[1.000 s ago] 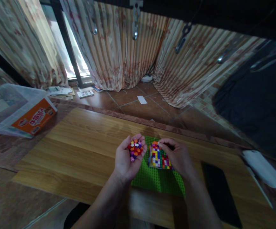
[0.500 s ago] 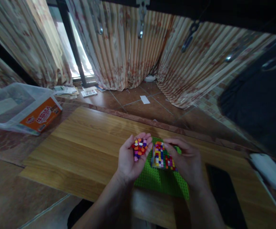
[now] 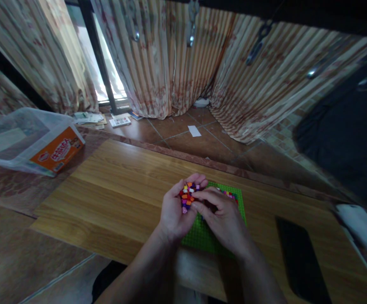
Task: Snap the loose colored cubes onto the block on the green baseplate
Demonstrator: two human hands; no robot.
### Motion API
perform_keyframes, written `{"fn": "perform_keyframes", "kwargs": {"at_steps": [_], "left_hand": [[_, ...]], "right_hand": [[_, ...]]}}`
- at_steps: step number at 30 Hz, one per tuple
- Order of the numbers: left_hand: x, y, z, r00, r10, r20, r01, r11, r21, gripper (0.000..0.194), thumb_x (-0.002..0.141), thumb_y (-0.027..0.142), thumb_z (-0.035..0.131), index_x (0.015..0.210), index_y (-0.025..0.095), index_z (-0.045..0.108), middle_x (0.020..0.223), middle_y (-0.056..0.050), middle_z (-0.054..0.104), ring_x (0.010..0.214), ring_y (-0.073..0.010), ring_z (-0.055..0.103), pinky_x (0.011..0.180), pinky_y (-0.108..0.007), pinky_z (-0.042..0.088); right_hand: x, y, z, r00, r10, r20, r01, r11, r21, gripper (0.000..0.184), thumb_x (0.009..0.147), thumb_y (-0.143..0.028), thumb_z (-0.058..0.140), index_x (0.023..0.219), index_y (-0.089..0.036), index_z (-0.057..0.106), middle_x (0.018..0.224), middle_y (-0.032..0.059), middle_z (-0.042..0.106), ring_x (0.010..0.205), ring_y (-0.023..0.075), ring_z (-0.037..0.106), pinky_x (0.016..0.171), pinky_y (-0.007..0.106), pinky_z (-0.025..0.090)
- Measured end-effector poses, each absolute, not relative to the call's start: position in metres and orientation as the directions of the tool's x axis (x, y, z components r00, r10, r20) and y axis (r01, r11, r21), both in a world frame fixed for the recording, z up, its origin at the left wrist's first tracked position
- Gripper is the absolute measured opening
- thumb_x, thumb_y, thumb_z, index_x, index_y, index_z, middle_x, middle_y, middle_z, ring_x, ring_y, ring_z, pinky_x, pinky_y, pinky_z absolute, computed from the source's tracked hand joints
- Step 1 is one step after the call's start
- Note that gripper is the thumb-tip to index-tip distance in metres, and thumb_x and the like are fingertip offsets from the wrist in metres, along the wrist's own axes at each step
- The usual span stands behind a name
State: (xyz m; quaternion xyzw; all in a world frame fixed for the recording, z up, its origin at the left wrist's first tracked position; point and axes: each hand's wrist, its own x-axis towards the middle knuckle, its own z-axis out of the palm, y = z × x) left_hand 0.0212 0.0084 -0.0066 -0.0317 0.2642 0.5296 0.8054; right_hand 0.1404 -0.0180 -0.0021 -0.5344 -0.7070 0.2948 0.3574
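Observation:
My left hand (image 3: 174, 213) is cupped, palm up, around a heap of small toy bricks (image 3: 188, 202) in orange, red, purple, pink, white and yellow. Over the palm's right side reaches my right hand (image 3: 226, 217). Its thumb and forefinger tips touch the heap with a small gap between them; no brick shows clearly held. Beneath both hands lies a green studded baseplate (image 3: 197, 236). A multicoloured brick build (image 3: 230, 195) stands on the plate, mostly hidden behind my right hand.
The baseplate is on a wooden table (image 3: 116, 181). A black flat slab, perhaps a phone (image 3: 300, 253), lies to the right, with a white object (image 3: 360, 226) beyond it. At left stands a clear plastic bin (image 3: 21, 158) with an orange label. Striped curtains (image 3: 164, 67) hang behind.
My right hand has left the brick build and moved left to the heap in my left palm. My left hand stays cupped. The view has shifted slightly.

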Motion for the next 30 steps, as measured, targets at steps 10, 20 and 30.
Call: {"fn": "perform_keyframes", "kwargs": {"at_steps": [10, 20, 30], "left_hand": [[0.023, 0.008, -0.009, 0.315, 0.846, -0.429, -0.863, 0.444, 0.240, 0.032, 0.093, 0.021, 0.043, 0.093, 0.007, 0.072, 0.102, -0.013, 0.071, 0.099, -0.0201, 0.067, 0.105, -0.033, 0.044], [0.023, 0.008, -0.005, 0.344, 0.809, -0.477, -0.868, 0.468, 0.168, 0.032, 0.093, 0.021, 0.042, 0.091, 0.006, 0.071, 0.101, -0.014, 0.071, 0.095, -0.0188, 0.068, 0.095, -0.028, 0.050], [0.021, 0.008, -0.004, 0.330, 0.763, -0.555, -0.881, 0.460, 0.109, 0.026, 0.092, 0.019, 0.048, 0.094, 0.004, 0.070, 0.100, -0.017, 0.072, 0.090, -0.0212, 0.070, 0.080, -0.031, 0.058]], "right_hand": [[0.138, -0.018, -0.006, -0.156, 0.968, 0.197, 0.511, 0.250, -0.823, 0.017, 0.085, -0.016, 0.066, 0.099, -0.026, 0.071, 0.101, 0.0002, 0.071, 0.095, 0.0162, 0.065, 0.086, 0.031, 0.049], [0.138, -0.019, -0.005, -0.075, 0.962, 0.263, 0.441, 0.269, -0.856, 0.013, 0.088, -0.022, 0.063, 0.093, -0.027, 0.074, 0.096, -0.0002, 0.073, 0.093, 0.0164, 0.066, 0.085, 0.032, 0.051], [0.159, -0.018, -0.002, 0.219, 0.958, 0.185, 0.279, 0.120, -0.953, 0.009, 0.084, -0.033, 0.069, 0.087, -0.027, 0.076, 0.087, -0.0009, 0.074, 0.081, 0.0159, 0.068, 0.075, 0.029, 0.053]]}}
